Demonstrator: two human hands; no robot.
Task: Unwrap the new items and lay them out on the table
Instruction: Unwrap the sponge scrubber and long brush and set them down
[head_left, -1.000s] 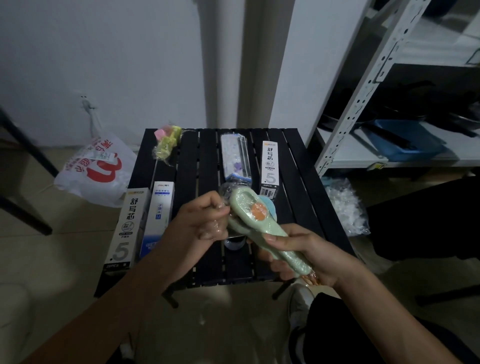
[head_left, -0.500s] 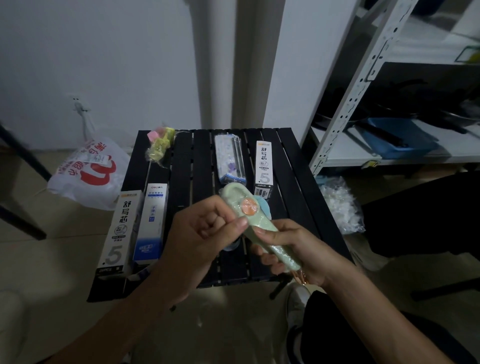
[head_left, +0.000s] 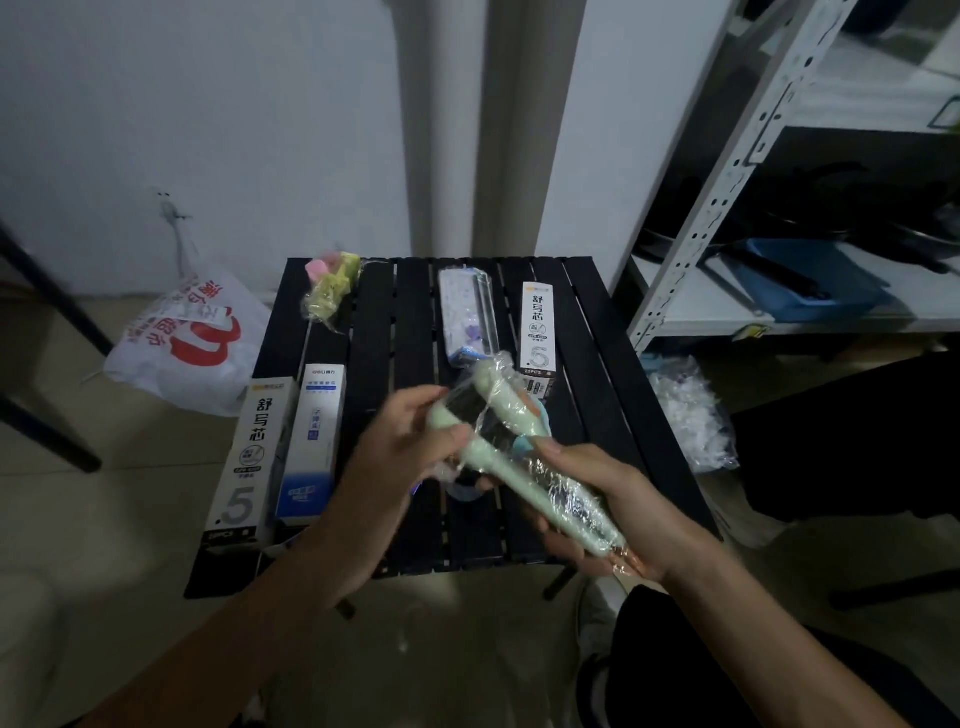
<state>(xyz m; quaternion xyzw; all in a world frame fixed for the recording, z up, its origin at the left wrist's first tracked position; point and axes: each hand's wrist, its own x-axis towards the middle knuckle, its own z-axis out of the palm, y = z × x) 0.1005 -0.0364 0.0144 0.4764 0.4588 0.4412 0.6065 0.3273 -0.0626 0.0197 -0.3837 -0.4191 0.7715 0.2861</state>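
Mint-green wrapped items (head_left: 524, 467), long and slim inside crinkled clear film, held in mid-air at lower centre of the frame, above the near edge of the black slatted table (head_left: 415, 364). Right hand (head_left: 613, 514) curled around the lower end, fingers closed on the film-covered handle. Left hand (head_left: 400, 457) closed too, thumb and fingertips pinching the upper end and a fold of loose film, stretched between the two green pieces. Further back, at the table's left side: two upright-printed boxes side by side, a white refill box (head_left: 249, 457) and a blue-and-white box (head_left: 314, 441). Toward the far edge: a pastel wrapped bundle (head_left: 332, 286), a clear-cased pack (head_left: 467, 317), another white refill box (head_left: 539, 327). On the floor left of the table, a white plastic bag (head_left: 182, 343) with red print.
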